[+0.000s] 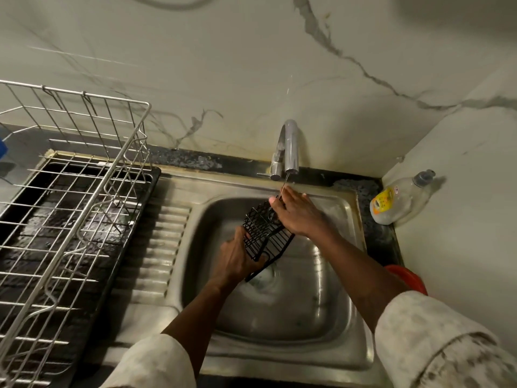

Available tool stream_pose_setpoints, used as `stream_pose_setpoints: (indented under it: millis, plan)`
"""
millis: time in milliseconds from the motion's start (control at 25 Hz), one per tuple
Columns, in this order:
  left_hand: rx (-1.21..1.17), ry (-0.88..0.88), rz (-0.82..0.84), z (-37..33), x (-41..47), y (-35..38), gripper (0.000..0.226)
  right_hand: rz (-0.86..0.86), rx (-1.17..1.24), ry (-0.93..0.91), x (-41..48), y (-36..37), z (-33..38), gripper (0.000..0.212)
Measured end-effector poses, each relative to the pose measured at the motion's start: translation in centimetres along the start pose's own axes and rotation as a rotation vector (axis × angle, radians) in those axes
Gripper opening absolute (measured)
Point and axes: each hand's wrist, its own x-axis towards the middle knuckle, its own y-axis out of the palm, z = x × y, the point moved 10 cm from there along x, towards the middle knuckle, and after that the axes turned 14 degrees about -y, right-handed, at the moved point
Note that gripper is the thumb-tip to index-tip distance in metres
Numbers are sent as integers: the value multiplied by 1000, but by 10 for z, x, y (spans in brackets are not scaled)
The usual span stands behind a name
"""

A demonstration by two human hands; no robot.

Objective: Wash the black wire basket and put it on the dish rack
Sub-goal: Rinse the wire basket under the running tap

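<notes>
Dish rack point(70, 191): stood at the bench's left edge, well apart from the washing.
Left hand point(237, 259): fingers clamped on the lower end of the black wire basket point(263, 236), which is held tilted over the sink point(316, 309).
Right hand point(299, 217): laid over the upper end beneath the tap point(289, 147); grip cannot be told.
Advice: basket best turned so that every wire is rinsed.

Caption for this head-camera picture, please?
Left hand and right hand hold the black wire basket under the tap over the sink, dish rack alongside.

Black wire basket point(265, 233) held tilted over sink point(330, 275) basin, just below tap point(289, 147). Left hand point(237, 259) grips its lower end, right hand point(299, 214) holds its upper end. Dish rack point(70, 191) at sink's left edge, soap bottle point(397, 203) at back right corner.
</notes>
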Motion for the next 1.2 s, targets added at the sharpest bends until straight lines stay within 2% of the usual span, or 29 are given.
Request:
stream_pose_setpoints:
  millis: [40, 120, 240, 360, 520, 600, 720, 760, 840, 920, 1000, 1120, 1200]
  plan:
    - [1, 1, 10, 0, 0, 0, 81, -4, -67, -21, 1, 1, 7, 72]
    - [-10, -17, 22, 4, 1, 1, 86, -42, -183, -184, 0, 14, 41, 74]
    - [10, -20, 1, 10, 0, 1, 89, -56, -169, -370, -6, 28, 68, 61]
    - [41, 24, 8, 6, 3, 1, 92, -99, -113, -321, -1, 15, 53, 55]
    - [29, 65, 37, -3, 5, 1, 93, -41, -42, -73, 11, 18, 32, 59]
    - [8, 21, 31, 7, 4, 1, 96, -40, -97, -105, 10, 25, 50, 60]
    - [-42, -18, 33, 22, 2, 5, 97, -87, -193, -339, -1, 29, 78, 57]
    - [-44, -14, 39, 22, 1, 6, 96, -90, -181, -367, -3, 27, 75, 56]
    - [-54, 4, 56, 20, 1, 6, 92, -80, -154, -311, 0, 24, 59, 62]
    - [-78, 4, 72, 19, 2, 5, 92, -71, -159, -181, 2, 22, 43, 76]
    - [-135, -21, 94, 19, 5, -1, 102, -105, -161, -91, 1, 21, 40, 84]
    - [-212, -27, 164, 6, 6, -9, 145, -177, -184, -65, -4, 18, 46, 80]
    - [-112, 26, 174, -15, 12, -15, 154, -181, -187, -80, -2, 17, 51, 75]
